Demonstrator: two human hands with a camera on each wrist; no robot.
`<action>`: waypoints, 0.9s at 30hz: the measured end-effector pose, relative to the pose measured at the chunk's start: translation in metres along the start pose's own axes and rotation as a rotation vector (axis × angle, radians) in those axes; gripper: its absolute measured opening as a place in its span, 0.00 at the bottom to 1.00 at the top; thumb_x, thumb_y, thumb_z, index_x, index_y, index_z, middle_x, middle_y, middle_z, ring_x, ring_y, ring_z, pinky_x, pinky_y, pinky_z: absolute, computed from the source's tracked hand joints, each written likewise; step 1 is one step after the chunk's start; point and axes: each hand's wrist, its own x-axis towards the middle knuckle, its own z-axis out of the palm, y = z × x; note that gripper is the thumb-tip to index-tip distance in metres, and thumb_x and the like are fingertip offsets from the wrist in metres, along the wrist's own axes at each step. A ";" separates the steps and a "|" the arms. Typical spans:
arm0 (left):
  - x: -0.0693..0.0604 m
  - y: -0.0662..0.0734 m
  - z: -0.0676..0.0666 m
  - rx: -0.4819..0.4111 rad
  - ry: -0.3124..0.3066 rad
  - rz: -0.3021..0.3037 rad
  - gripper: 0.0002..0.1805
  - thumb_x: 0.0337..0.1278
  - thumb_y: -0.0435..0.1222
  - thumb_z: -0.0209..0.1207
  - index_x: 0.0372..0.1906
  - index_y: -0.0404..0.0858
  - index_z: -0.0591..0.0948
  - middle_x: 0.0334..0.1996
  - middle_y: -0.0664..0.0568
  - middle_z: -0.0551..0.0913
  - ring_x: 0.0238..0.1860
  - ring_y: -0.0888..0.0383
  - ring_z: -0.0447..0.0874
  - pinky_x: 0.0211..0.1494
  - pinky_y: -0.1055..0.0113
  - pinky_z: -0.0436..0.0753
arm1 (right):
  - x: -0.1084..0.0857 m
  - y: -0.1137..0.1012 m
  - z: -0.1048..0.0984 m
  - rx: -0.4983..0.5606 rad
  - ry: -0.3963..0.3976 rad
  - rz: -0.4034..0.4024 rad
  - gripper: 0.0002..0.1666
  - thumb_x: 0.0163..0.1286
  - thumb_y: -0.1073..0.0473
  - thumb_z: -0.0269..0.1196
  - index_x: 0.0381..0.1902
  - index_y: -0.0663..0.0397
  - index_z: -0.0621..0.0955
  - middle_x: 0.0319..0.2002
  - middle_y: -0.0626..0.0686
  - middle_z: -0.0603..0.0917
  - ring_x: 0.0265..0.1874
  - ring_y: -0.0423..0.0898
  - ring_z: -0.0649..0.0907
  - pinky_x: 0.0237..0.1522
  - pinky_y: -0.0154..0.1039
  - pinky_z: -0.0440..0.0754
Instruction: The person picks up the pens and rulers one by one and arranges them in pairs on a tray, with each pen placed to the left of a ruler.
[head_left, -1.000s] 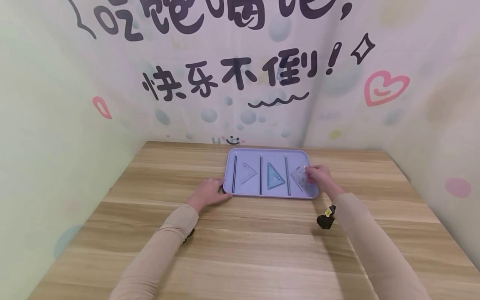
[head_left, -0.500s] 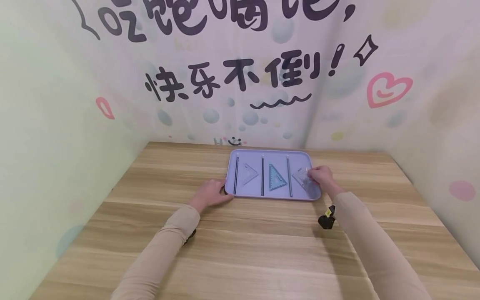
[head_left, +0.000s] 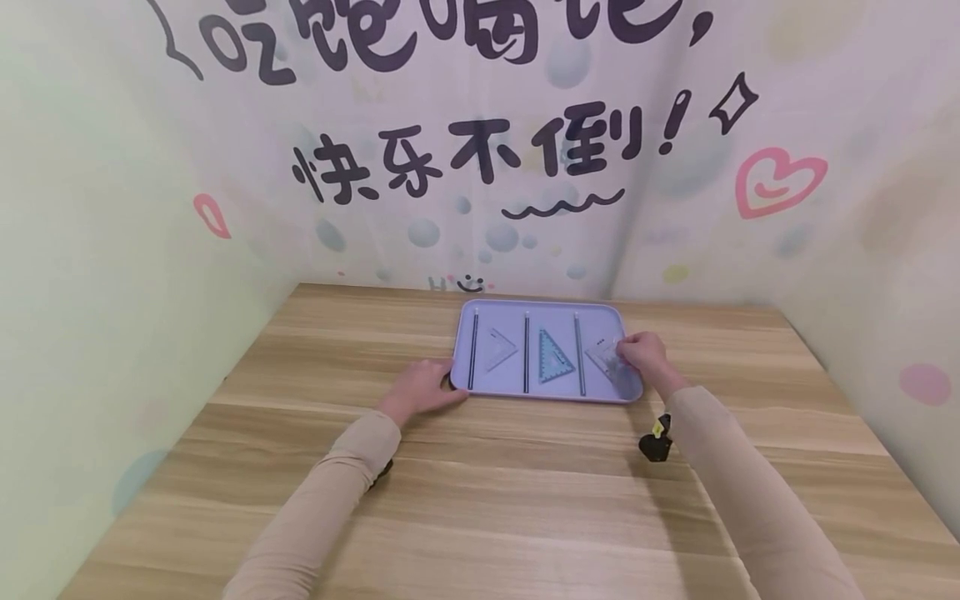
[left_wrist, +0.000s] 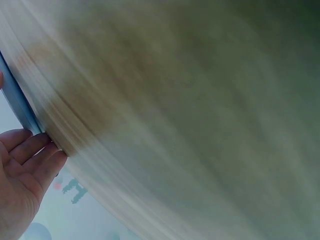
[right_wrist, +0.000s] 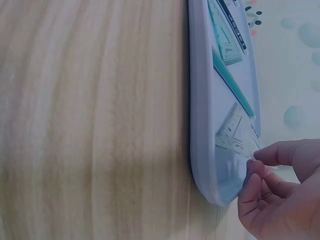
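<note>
A lilac tray (head_left: 498,307) lies at the back of the wooden table. My left hand (head_left: 418,387) rests against its near left corner, thumb along the front edge and fingers at the side. In the left wrist view, the fingers (left_wrist: 35,155) touch the tray's rim. At the tray's right end, my right hand (head_left: 643,352) pinches the corner of a clear set square (right_wrist: 235,134) between thumb and fingertips. The rest of that set square extends over the tray floor. Left of it lie a teal pencil (head_left: 579,354) and a blue-green triangular set square (head_left: 553,360).
Two dark pencils (head_left: 527,354) lie upright across the tray, with another clear set square (head_left: 501,348) between them. A printed cloth backdrop (head_left: 375,242) rises behind the table (head_left: 510,500). A black device (head_left: 656,446) sits by the right sleeve.
The whole head view has shifted slightly. My right hand still pinches the clear set square, which lies a little flatter in the tray than before. The left hand keeps its place.
</note>
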 end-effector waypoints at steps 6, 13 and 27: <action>0.000 0.000 0.000 -0.008 -0.002 0.000 0.36 0.49 0.55 0.58 0.55 0.31 0.73 0.42 0.42 0.81 0.43 0.49 0.80 0.48 0.59 0.76 | 0.000 0.000 0.000 -0.052 0.011 -0.017 0.19 0.59 0.64 0.53 0.44 0.75 0.75 0.28 0.55 0.76 0.28 0.44 0.73 0.27 0.32 0.72; 0.000 0.000 0.000 -0.004 0.006 0.000 0.35 0.48 0.55 0.59 0.55 0.32 0.73 0.42 0.43 0.81 0.43 0.49 0.80 0.48 0.59 0.75 | 0.000 0.000 -0.001 -0.066 0.010 -0.042 0.20 0.59 0.63 0.53 0.45 0.75 0.75 0.30 0.57 0.76 0.29 0.44 0.73 0.26 0.31 0.72; -0.001 0.000 0.001 -0.016 0.005 0.002 0.37 0.49 0.54 0.58 0.57 0.30 0.71 0.46 0.39 0.80 0.47 0.46 0.78 0.51 0.58 0.74 | -0.014 -0.005 -0.007 -0.004 0.040 -0.085 0.23 0.62 0.63 0.50 0.52 0.74 0.71 0.41 0.65 0.76 0.33 0.48 0.76 0.30 0.33 0.74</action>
